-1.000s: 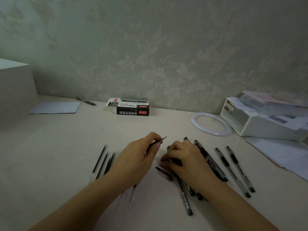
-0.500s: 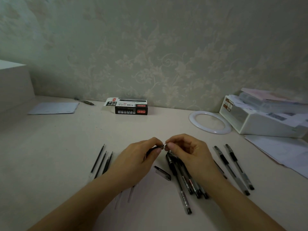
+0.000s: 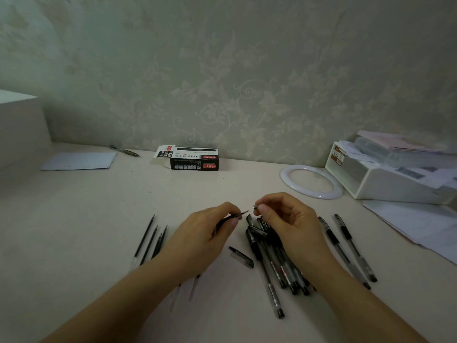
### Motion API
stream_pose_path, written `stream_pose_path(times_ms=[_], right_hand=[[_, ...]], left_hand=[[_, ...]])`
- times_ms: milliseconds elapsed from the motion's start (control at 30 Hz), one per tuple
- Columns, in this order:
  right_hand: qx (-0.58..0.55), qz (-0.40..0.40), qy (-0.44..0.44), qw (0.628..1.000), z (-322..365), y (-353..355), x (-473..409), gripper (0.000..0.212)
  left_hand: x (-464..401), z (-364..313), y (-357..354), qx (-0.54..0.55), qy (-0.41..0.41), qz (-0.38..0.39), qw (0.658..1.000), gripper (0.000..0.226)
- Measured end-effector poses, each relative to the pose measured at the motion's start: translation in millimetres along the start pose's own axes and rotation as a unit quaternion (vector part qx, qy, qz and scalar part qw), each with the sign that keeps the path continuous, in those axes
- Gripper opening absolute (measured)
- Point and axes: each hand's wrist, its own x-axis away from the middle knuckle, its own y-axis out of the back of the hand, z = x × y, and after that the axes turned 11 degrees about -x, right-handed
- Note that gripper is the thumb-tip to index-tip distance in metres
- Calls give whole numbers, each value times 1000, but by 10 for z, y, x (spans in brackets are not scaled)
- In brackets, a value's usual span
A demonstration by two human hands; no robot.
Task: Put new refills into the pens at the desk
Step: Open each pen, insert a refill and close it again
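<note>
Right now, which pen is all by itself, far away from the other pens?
The pen at the back left by the wall, beside the paper. All the others lie at the front near the hands.

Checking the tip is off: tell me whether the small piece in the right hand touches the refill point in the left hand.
Apart. The head view shows bare desk between the small piece pinched by the right hand and the refill point held by the left hand.

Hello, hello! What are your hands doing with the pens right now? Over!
Left hand grips a refill, tip bare. Right hand pinches a tiny tip piece, just apart from it. Pen pile under the right hand; nothing in the way.
</note>
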Motion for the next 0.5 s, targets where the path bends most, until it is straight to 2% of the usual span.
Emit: stream_pose_path(times_ms=[167,300,400,500], right_hand=[[19,65,-13,998,-42,-37,30,13],[47,82,-18,995,-40,-18,21,14],[95,89,-11,991,-17,5,22,5],[186,100,23,977,-23,-5,43,20]], left_hand=[[2,-9,-10,2,-11,12,1000,15],[14,-18,-3,-4,-14,16,1000,15],[9,-36,6,0,-10,17,1000,22],[6,-46,16,-33,-29,18,999,26]])
